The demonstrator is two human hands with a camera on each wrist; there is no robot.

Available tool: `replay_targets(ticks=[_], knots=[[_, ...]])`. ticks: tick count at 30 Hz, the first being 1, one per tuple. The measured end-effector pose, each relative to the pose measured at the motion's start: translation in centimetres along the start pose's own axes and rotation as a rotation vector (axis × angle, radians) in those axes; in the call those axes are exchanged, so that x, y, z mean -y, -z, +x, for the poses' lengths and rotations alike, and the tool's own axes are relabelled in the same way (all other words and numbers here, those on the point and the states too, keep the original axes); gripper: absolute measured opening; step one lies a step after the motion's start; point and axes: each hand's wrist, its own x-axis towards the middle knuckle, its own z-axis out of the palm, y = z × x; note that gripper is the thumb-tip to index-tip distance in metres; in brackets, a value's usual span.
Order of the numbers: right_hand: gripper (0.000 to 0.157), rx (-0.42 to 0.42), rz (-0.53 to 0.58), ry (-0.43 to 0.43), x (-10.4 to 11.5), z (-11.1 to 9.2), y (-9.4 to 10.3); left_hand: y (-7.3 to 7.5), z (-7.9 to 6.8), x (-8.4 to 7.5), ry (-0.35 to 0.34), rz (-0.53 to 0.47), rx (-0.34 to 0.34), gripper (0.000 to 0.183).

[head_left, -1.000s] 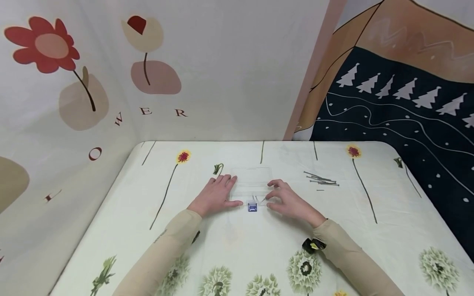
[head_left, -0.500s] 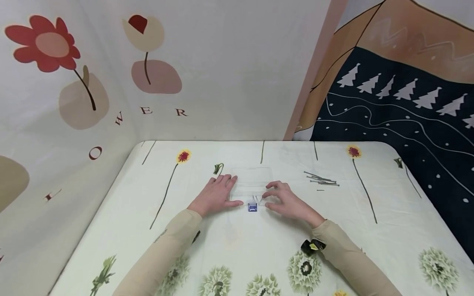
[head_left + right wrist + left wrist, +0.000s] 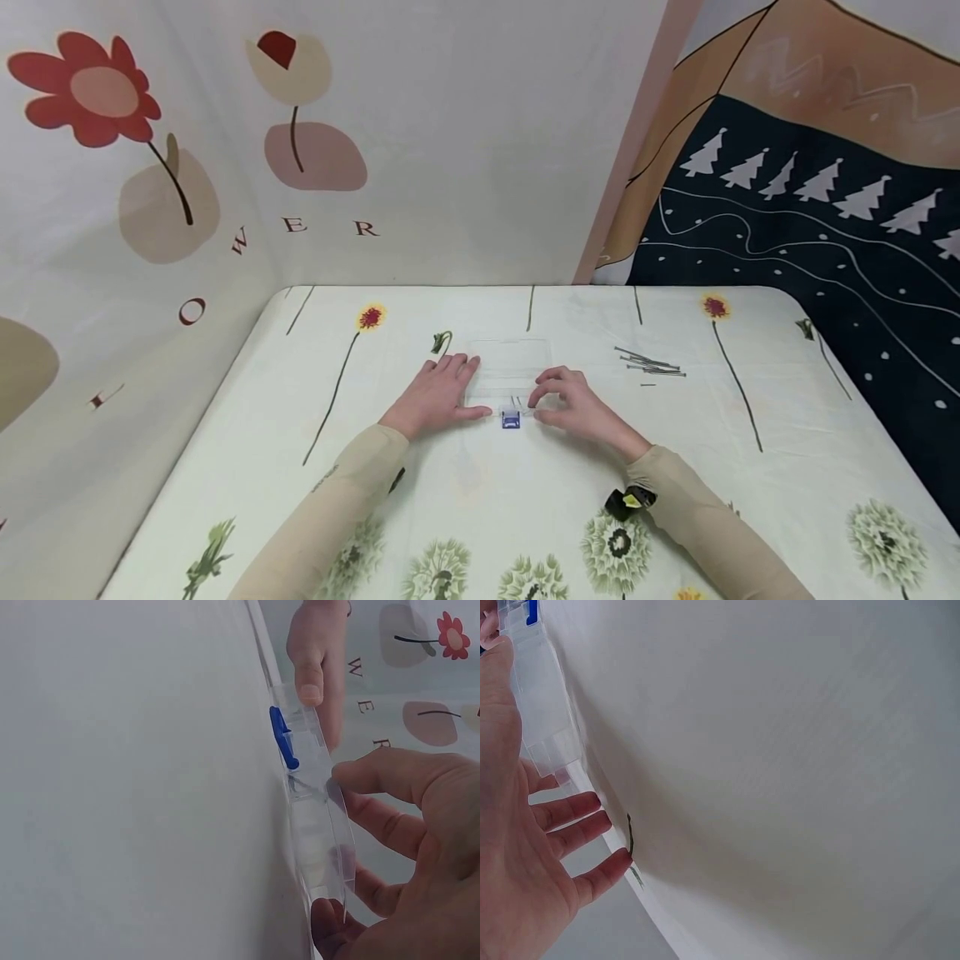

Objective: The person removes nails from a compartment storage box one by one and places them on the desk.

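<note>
A clear plastic box [image 3: 491, 402] with a blue latch [image 3: 511, 419] lies at the table's middle, its transparent lid [image 3: 513, 354] folded back. Inside, near the latch, are a couple of thin nails [image 3: 516, 402]. My left hand [image 3: 438, 396] rests at the box's left side with fingers spread, the thumb on the front rim. My right hand [image 3: 573, 404] is at the right front corner, thumb and index finger pinching a thin nail, its shaft a dark line in the right wrist view. The hand's other fingers overlap the box's right end there.
A small pile of long nails [image 3: 652, 365] lies right of the box, with one short nail [image 3: 648, 385] in front of it. The table [image 3: 465, 500] wears a flower-print cloth. Patterned fabric [image 3: 480, 167] hangs behind it.
My right hand has shifted slightly left and down towards the blue latch, with the nail. The left hand and the box have stayed in place.
</note>
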Motion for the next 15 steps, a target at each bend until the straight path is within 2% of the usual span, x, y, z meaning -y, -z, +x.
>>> replay_targets(ticks=[7, 15], knots=[[0.01, -0.003, -0.019, 0.01, 0.01, 0.09, -0.16, 0.04, -0.05, -0.01, 0.005, -0.003, 0.001, 0.093], [0.011, -0.015, -0.108, 0.043, -0.3, -0.09, 0.4, 0.1, -0.08, 0.0, -0.003, -0.009, 0.005, 0.092]])
